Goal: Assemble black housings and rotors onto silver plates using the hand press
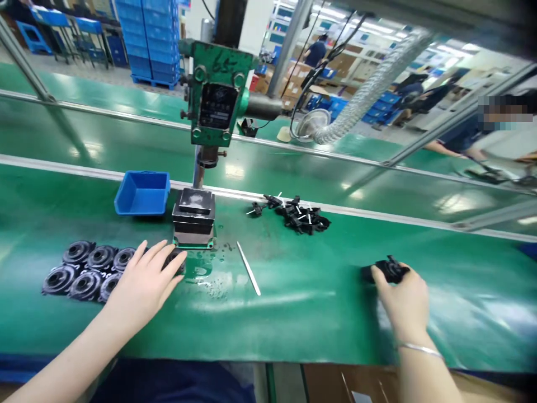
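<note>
Several round black parts with ringed centres [85,285] lie in two rows at the left of the green bench. Over the right end of these rows reaches my left hand [140,280], its fingers stretched out and apart. A dark part [178,263] shows beneath its fingertips; whether they touch it I cannot tell. Far to the right, my right hand [405,302] is closed around a black plastic part [389,270], low over the bench. The fingers partly cover that part. Its underside is hidden.
A green press [220,92] hangs above a black block [193,215]. Behind the left rows stands a blue bin [145,193]. A white stick [248,268] lies mid-bench, with a heap of black parts [304,215] beyond. A metal rail [356,210] runs along the back.
</note>
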{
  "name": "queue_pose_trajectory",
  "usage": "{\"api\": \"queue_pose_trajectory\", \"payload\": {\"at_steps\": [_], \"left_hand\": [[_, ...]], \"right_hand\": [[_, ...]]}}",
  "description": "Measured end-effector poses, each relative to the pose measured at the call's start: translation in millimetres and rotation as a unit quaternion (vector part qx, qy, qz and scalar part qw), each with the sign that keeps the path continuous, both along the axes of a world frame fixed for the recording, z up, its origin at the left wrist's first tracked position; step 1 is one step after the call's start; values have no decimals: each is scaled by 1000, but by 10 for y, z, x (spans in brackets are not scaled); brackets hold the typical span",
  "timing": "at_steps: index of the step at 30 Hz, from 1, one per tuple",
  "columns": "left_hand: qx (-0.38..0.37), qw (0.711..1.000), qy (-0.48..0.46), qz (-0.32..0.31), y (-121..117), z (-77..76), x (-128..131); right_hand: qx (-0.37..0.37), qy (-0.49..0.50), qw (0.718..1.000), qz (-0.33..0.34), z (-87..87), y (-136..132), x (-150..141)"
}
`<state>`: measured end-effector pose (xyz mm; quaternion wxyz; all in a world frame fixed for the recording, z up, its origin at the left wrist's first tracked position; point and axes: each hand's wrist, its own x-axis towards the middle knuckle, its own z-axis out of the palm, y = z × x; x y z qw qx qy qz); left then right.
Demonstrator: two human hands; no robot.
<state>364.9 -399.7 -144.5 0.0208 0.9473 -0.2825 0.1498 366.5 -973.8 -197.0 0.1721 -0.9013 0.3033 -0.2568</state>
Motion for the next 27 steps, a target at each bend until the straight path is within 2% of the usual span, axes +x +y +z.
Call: {"api": "queue_pose_trajectory", "payload": {"at_steps": [2, 4, 5, 8, 11, 13, 15, 17, 20, 24, 27], "left_hand": [[-5, 1000, -8, -4, 25, -65, 21], [-12, 1000, -21, -8, 32, -88, 32], [-17, 999, -28, -11, 29, -84, 39], [-35, 999, -31, -11, -16, -30, 75], [-55, 998, 5, -17, -137, 56, 83], [-67, 996, 48, -35, -263, 101, 32], [-92, 990, 94, -50, -404, 102, -67], [-136, 978, 150, -51, -529, 42, -182], [-235, 945, 226, -27, -636, -147, -307], [-362, 888, 284, 0, -646, -406, -352], [-412, 849, 330, 9, -632, -475, -344]], "right_hand": [[0, -31, 999, -37, 129, -136, 78], [-1, -69, 997, -34, 255, -31, 202], [7, -83, 996, -7, 298, 106, 290], [81, -85, 982, 150, 299, 763, 661], [201, -48, 931, 302, 147, 1515, 1126], [276, -46, 900, 334, 32, 1901, 1411], [342, -46, 874, 343, -56, 2140, 1620], [399, -43, 848, 348, -111, 2249, 1735], [473, -50, 808, 349, -142, 2261, 1765], [570, -82, 747, 332, -100, 2201, 1651], [641, -95, 692, 317, -29, 2200, 1460]]}}
